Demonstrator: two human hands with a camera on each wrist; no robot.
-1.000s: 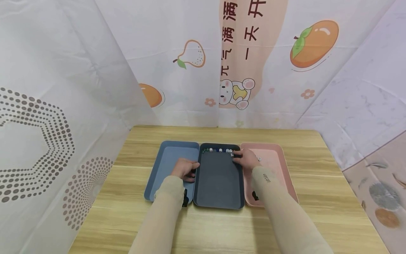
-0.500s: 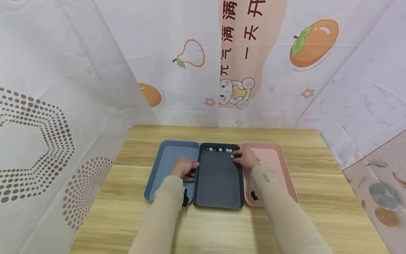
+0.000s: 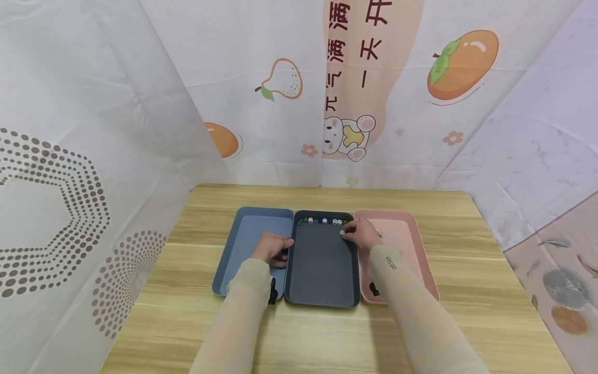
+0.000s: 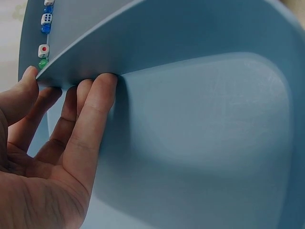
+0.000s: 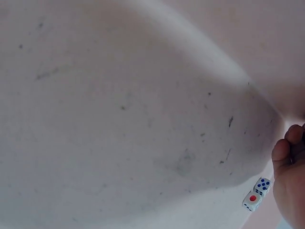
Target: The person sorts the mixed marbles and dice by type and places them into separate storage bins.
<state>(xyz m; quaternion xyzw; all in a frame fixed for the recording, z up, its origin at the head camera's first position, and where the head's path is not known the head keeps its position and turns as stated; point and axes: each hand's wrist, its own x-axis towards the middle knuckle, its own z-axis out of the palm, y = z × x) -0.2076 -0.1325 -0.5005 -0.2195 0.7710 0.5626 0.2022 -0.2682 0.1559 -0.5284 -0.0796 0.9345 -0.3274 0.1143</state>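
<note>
My left hand (image 3: 272,248) grips the right wall of the blue tray (image 3: 243,244). In the left wrist view its thumb is at the rim and its fingers lie against the wall inside. My right hand (image 3: 362,234) reaches over the shared edge into the dark grey tray (image 3: 322,270), thumb and forefinger pinching a white die (image 3: 342,232). Along that tray's far wall runs a row of white dice (image 3: 324,221) and blue and green beads (image 3: 303,220). In the right wrist view the hand shows only at the right edge, its fingertips hidden.
The pink tray (image 3: 404,221) stands right of the grey one, under my right forearm. Two white dice (image 5: 257,193) lie in it beside my right hand. All three trays stand side by side on a wooden table (image 3: 476,270), with printed cloth behind.
My right fingers have drawn the white die slightly toward me, away from the row at the far wall. The left hand has stayed at the blue tray's wall.
</note>
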